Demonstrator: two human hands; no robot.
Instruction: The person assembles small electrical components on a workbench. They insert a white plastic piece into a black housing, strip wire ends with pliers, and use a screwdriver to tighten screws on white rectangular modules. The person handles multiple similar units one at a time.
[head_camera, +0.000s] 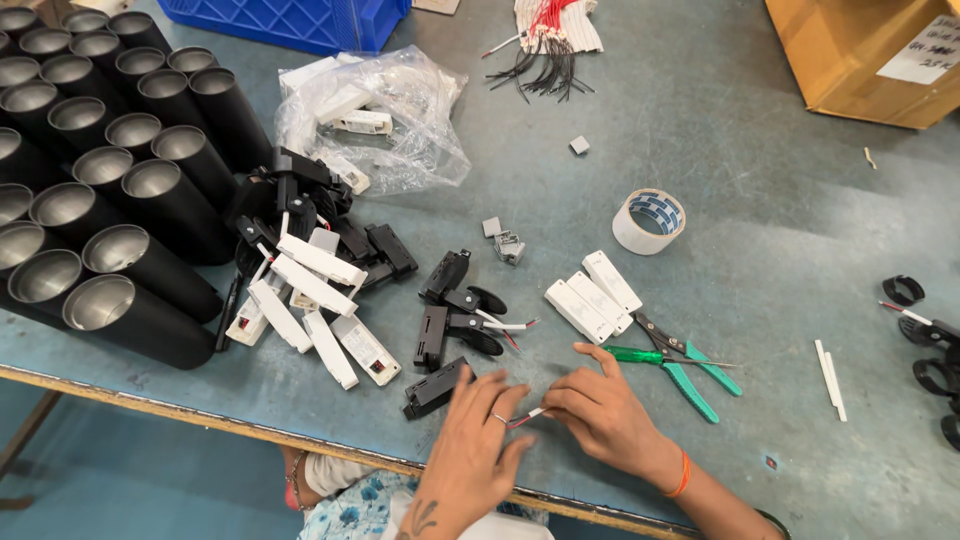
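Note:
My left hand (472, 440) and my right hand (603, 413) meet near the table's front edge, both pinching the thin red and white wires (530, 414) that run between them. The wires lead toward a black rectangular part (436, 387) lying just left of my left hand. Beyond my right hand lie a green-handled screwdriver (640, 356) and green-handled pliers (690, 372). Three white rectangular driver boxes (592, 295) sit side by side behind them.
Many black cylindrical lamp housings (95, 190) fill the left side. A heap of black and white parts (310, 275), a clear bag of white parts (385, 120), a tape roll (650, 220), a blue crate (290, 20), a cardboard box (865, 50) and wire bundles (545, 45) surround the grey table (760, 180).

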